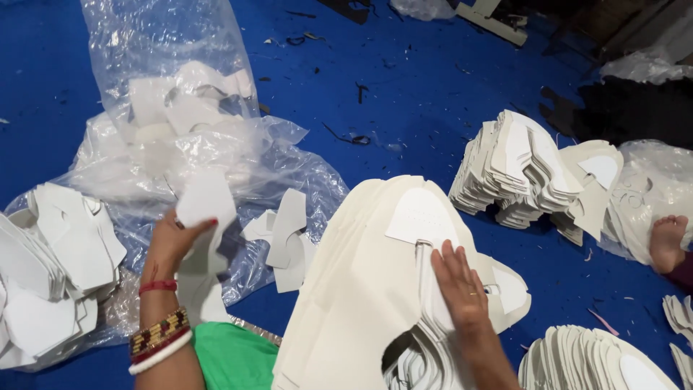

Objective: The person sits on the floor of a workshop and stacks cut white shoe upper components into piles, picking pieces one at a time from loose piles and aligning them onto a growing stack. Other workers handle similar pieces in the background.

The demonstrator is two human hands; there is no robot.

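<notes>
Gripping a white cut-out piece point(204, 209) between thumb and fingers, the left hand point(171, 242) holds it up above a clear plastic sheet point(238, 155); the piece is flat, pale, with curved edges and a notched lower part that hangs down past the wrist. The right hand point(460, 285) lies flat, fingers spread and closed on nothing, on top of a large fanned stack of cream pieces point(361, 289) in the lower middle of the view, touching its upper sheets beside a slot cut through them.

Around them, on the blue floor point(404, 79), sit more heaps: a white pile on the left point(50, 267), a few loose white pieces point(285, 238) just beside the held one, an upright clear bag point(173, 72) holding more cut-outs, a leaning cream stack point(520, 170) at upper right, and another stack point(592, 361) at the lower right edge. A bare foot point(668, 242) shows at the right, near a plastic-wrapped bundle point(650, 188). Dark scraps dot the floor.

The bag's wrinkled film blurs its contents, and the left pile and lower stacks are cut off by the frame.
</notes>
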